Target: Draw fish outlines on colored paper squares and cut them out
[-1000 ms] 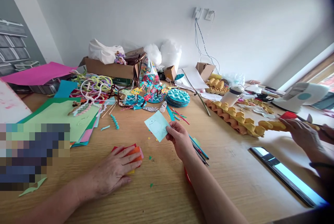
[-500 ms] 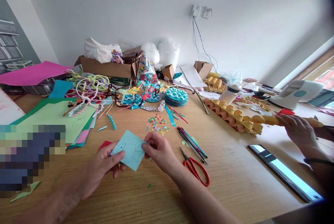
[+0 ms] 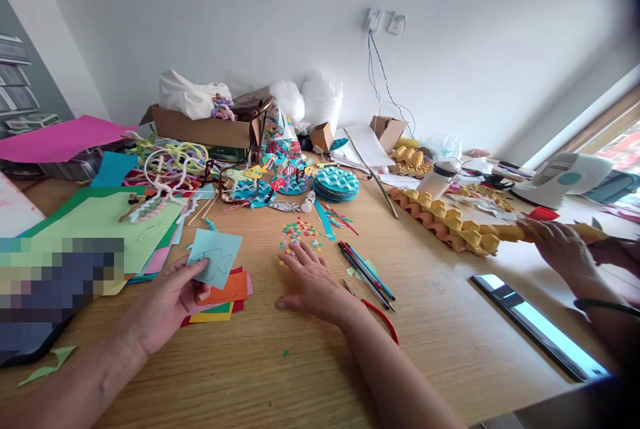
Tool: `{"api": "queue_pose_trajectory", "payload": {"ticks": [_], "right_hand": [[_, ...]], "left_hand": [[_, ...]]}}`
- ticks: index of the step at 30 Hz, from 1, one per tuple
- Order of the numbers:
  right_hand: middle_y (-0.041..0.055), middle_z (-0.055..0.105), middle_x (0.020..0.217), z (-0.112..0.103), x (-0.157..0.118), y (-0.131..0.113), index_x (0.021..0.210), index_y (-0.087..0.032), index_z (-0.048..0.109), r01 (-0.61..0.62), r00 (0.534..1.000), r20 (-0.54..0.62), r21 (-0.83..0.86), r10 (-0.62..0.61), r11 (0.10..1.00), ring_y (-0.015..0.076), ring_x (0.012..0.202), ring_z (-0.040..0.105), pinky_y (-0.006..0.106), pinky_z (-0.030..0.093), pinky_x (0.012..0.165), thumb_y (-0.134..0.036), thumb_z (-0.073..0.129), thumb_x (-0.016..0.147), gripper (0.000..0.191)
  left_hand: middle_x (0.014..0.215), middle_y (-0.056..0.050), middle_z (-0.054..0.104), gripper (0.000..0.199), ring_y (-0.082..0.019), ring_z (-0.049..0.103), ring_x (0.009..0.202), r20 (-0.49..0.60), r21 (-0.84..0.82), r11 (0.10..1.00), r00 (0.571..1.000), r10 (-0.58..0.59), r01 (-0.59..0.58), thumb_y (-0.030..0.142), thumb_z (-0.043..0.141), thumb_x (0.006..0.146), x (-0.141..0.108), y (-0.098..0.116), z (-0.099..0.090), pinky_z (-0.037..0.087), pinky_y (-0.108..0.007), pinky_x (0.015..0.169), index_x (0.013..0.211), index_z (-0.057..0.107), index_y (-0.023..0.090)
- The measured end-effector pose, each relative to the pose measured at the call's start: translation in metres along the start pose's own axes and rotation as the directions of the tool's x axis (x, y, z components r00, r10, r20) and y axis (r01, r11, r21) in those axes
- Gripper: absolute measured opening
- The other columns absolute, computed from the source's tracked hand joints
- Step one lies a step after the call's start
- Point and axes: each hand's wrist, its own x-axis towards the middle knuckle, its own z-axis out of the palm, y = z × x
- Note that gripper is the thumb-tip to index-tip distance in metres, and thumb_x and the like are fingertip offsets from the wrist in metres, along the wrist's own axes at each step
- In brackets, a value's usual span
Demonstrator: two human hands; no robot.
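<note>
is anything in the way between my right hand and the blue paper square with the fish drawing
Nothing visible stands between the right hand and the blue paper square. The coloured paper pile lies low between them on the table, and the left hand grips the square's left side.

The right forearm partly hides the red-handled scissors (image 3: pixel 383 318).

Matt blue paper card (image 3: pixel 220 260), smooth wood-grain table (image 3: pixel 240 376)

Head-height view, forward and down.
</note>
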Motion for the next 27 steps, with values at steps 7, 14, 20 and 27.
{"api": "queue_pose_trajectory", "payload": {"ticks": [7, 14, 20, 27], "right_hand": [[0.0137, 0.029, 0.149, 0.000, 0.019, 0.004, 0.140, -0.022, 0.037, -0.263, 0.936, -0.248, -0.015, 0.251, 0.965, 0.0346, 0.138, 0.014, 0.053, 0.027, 0.102, -0.039, 0.070, 0.073, 0.077], [0.0155, 0.053, 0.128, -0.001, 0.016, 0.006, 0.117, -0.016, 0.057, -0.097, 0.871, -0.432, 0.317, 0.235, 0.944, 0.0290, 0.125, 0.041, 0.046, 0.033, 0.100, -0.020, 0.058, 0.083, 0.034], [0.0010, 0.064, 0.078, 0.008, 0.012, -0.029, 0.100, -0.017, 0.058, 0.135, 0.964, -0.260, 0.663, 0.057, 0.737, 0.0124, 0.068, 0.059, 0.022, 0.045, 0.060, -0.035, 0.051, 0.088, 0.023], [-0.0060, 0.050, 0.051, 0.021, 0.014, -0.040, 0.064, -0.020, 0.046, 0.081, 0.984, -0.149, 0.855, 0.092, 0.513, 0.0079, 0.045, 0.044, 0.020, 0.035, 0.046, -0.037, 0.056, 0.079, 0.025]], "left_hand": [[0.055, 0.003, 0.061, 0.023, -0.010, 0.053, 0.044, 0.037, 0.034, 0.999, 0.998, -0.042, 0.041, 0.020, 0.080, 0.054, 0.001, -0.007, -0.003, 0.048, -0.019, 0.042, 0.063, 0.059, 0.016], [0.058, 0.003, 0.062, 0.027, -0.010, 0.053, 0.049, 0.119, 0.212, 0.977, 0.993, -0.009, -0.017, 0.033, 0.079, 0.060, 0.000, -0.012, -0.004, 0.047, -0.019, 0.047, 0.075, 0.063, 0.017], [0.060, 0.001, 0.062, 0.029, -0.019, 0.060, 0.058, 0.149, 0.443, 0.889, 0.987, 0.057, -0.118, 0.040, 0.076, 0.057, -0.001, -0.013, 0.002, 0.050, -0.026, 0.053, 0.074, 0.064, 0.019], [0.059, 0.001, 0.058, 0.029, -0.014, 0.053, 0.053, 0.329, 0.362, 0.901, 0.937, 0.115, -0.238, 0.047, 0.067, 0.071, -0.008, -0.015, 0.004, 0.043, -0.022, 0.047, 0.077, 0.064, 0.018]]}}
